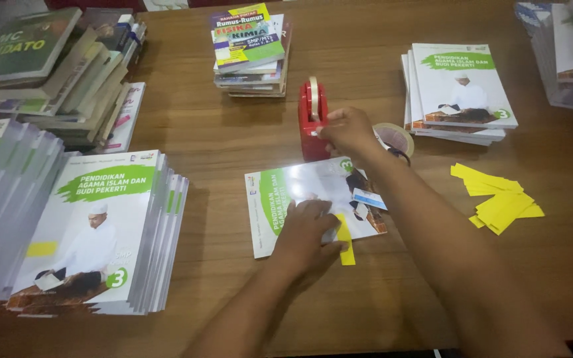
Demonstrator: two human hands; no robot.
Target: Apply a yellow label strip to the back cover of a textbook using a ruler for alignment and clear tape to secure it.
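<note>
1. The left hand (306, 232) lies flat, fingers together, pressing a yellow slip (345, 244) onto the white-and-green book (300, 192) at desk centre.
2. The right hand (347, 129), at 1 o'clock from the book, pinches tape at the red tape dispenser (312, 122).
3. Loose yellow slips (499, 199) lie at 3 o'clock on the wooden desk (233, 139).
4. A matching book stack (101, 232) sits at 9 o'clock.
</note>
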